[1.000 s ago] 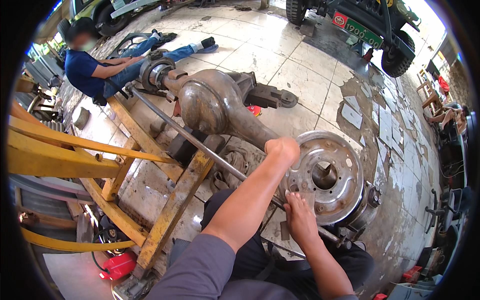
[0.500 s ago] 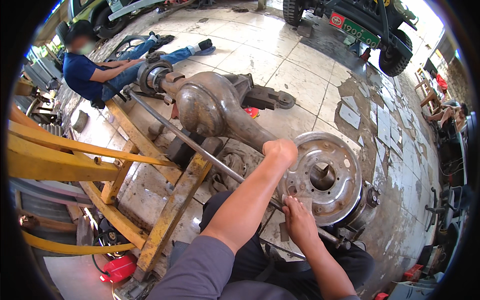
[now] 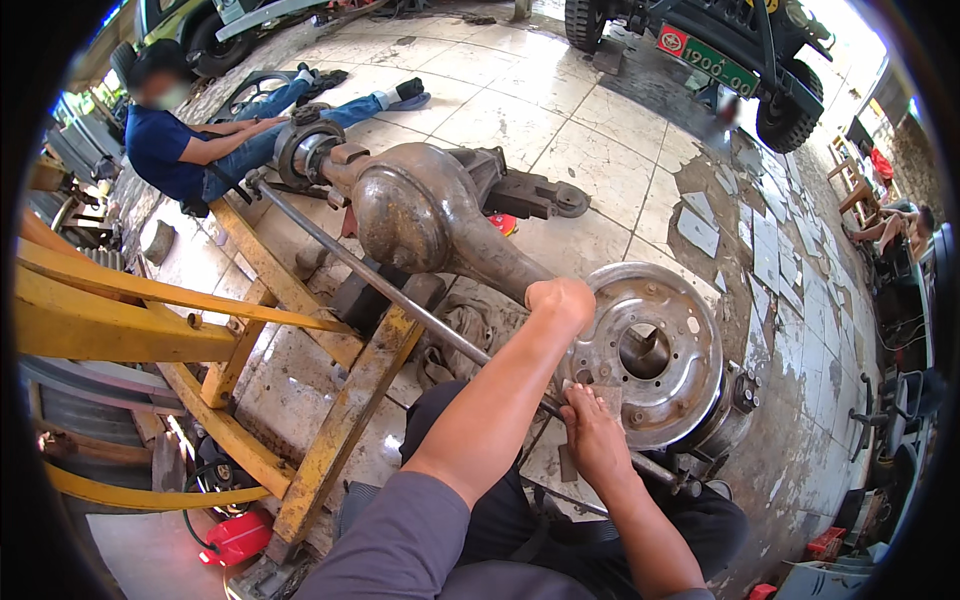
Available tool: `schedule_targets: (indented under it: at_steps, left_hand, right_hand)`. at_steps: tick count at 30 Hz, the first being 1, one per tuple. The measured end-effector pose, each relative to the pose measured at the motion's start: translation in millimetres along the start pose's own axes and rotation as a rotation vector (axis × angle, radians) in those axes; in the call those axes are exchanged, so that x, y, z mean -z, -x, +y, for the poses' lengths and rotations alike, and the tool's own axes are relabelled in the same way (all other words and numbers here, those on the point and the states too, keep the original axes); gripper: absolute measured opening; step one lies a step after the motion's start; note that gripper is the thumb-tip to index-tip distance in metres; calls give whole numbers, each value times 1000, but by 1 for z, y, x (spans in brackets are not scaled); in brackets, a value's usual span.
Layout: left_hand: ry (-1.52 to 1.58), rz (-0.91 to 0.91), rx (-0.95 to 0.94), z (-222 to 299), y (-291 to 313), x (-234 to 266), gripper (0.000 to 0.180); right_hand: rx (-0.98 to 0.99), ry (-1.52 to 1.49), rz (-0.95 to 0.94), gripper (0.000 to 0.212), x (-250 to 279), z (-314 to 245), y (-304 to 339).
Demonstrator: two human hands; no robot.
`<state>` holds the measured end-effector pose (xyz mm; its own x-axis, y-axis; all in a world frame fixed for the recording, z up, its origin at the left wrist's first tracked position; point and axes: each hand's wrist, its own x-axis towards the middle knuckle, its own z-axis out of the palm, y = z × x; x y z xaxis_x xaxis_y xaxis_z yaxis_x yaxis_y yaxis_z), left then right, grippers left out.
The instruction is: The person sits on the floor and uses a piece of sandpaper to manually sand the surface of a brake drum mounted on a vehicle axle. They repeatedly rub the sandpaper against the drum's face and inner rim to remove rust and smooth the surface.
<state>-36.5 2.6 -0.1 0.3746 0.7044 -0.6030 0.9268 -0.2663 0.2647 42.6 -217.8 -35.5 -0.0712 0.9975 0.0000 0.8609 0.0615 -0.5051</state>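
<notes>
A bare metal axle housing with a round, bulging centre lies across the middle. At its near right end sits a round brake backing plate with a large centre hole and several small ones. My left hand is closed over the axle tube beside the plate's left rim, its fingertips hidden. Against the plate's lower left, my right hand presses a small tan piece of sandpaper under its fingers. A long steel tie rod runs in front of the axle, passing beneath both arms.
Yellow steel frame legs stand at the left, with a red container below. A seated person stretches their legs at far left. Broken tiles cover the floor at right; a parked vehicle stands at the back.
My right hand and the sandpaper have slid slightly up along the plate's lower left. My left hand stays on the axle tube.
</notes>
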Motion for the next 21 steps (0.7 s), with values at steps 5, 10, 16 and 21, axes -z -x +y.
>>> schedule_targets:
  at_steps: [5,10,16,21]
  left_hand:
    - [-5,-6,-29,1,0,2,36]
    - [28,66,-7,-1,-11,-8,32]
    - [23,18,3,2,-3,-1,36]
    - [28,21,21,-1,-5,-3,34]
  right_hand:
    - [-29,-20,-49,31,14,-1,9]
    - [-22,-50,1,29,3,0,4]
    - [-24,-52,-7,29,6,3,5]
    - [-31,-95,-4,27,2,3,0]
